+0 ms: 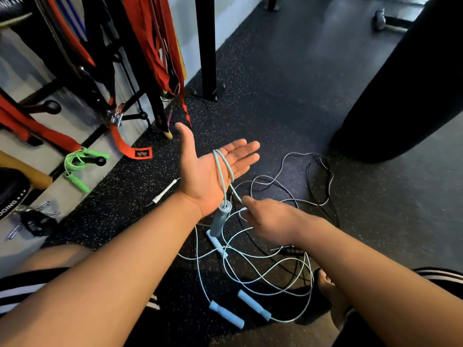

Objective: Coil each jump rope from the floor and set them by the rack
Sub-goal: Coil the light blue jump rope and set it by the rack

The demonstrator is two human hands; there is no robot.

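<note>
Left hand (213,169) spread flat mid-frame, rope (223,171) looped over palm; right hand (269,217) pinching cord. Best kept taut, wraps even, handle (220,219) hanging free.

Left hand (209,169) open palm-up, right hand (269,217) pinching.

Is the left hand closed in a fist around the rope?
No, the left hand is open, palm up, with the light blue rope looped over its fingers.

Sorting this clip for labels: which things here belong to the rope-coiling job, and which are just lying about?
Job: teal rope looped over left hand, fed by right hand; pale blue ropes; black rope; coiled green rope.
Lying about: red straps; black punching bag; dumbbell.
</note>
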